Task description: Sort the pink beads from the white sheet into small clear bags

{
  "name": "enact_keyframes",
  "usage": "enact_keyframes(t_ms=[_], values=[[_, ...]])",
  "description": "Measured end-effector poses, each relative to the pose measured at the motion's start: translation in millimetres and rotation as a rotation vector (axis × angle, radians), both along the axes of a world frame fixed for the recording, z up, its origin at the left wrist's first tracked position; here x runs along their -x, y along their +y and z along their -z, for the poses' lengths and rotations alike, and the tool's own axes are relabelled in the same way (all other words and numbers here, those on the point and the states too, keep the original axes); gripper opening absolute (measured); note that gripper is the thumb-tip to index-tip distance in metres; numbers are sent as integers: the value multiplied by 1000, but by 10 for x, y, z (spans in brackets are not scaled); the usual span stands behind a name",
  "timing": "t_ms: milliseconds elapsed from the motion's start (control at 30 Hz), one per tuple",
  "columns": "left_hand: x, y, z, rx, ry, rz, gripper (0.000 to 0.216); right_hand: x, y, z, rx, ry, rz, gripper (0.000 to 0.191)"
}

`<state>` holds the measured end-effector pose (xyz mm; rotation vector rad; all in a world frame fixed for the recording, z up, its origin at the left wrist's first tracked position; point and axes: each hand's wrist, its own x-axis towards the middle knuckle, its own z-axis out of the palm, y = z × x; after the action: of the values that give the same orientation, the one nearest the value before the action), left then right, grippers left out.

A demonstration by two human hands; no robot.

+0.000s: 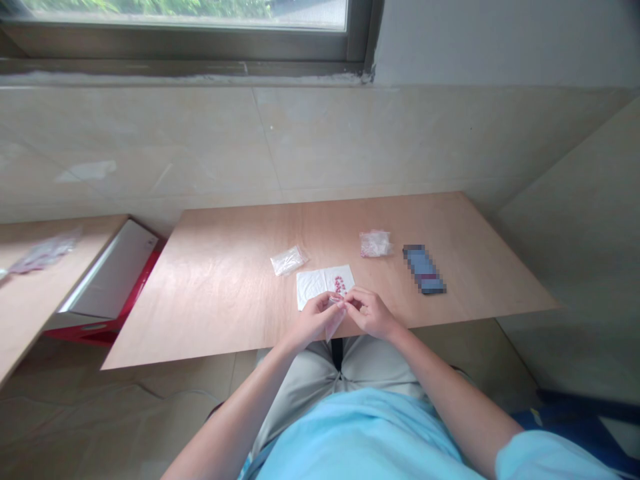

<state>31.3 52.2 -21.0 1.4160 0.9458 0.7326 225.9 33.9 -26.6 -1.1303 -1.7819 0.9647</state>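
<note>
Two hands, left (315, 320), right (371, 313), pinching small clear piece (335, 300) above white paper (313, 287); plywood table (225, 293), tiled wall (150, 147) beyond.

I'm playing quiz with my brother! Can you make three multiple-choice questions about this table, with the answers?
1. Where are the small pink pieces?
A. On the white paper
B. On the windowsill
C. On the floor

2. How many clear plastic bags lie on the wooden table near the paper?
A. One
B. Two
C. Four

3. What are the left hand and right hand doing?
A. Lying flat, far apart
B. Pinching something small together
C. Reaching for the window

Answers:
1. A: the pieces sit clustered on the paper.
2. B: one lies beside the paper, another further right.
3. B: their fingertips meet.
</note>
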Motion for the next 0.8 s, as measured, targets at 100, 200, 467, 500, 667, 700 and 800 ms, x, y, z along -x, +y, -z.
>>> enact_keyframes(t_ms=[100, 200, 467, 500, 667, 700, 800], values=[[16, 17, 11, -15, -16, -14, 31, 0, -4, 11, -20, -9, 21, 17], [34, 30, 39, -21, -12, -36, 32, -2, -6, 13, -33, -17, 39, 17], [65, 55, 139, 24, -2, -111, 34, 19, -11, 39, -63, -46, 53, 14], [65, 57, 135, 26, -4, -111, 33, 22, -12, 42, -68, -44, 55, 14], [52, 44, 65, 29, -15, -46, 35, 16, 0, 46, -86, -12, 83, 14], [48, 36, 54, 35, -2, -26, 37, 13, 4, 46, -88, -10, 87, 13], [39, 15, 48, 41, 44, 7, 40, 8, 10, 49, -85, -17, 85, 12]])
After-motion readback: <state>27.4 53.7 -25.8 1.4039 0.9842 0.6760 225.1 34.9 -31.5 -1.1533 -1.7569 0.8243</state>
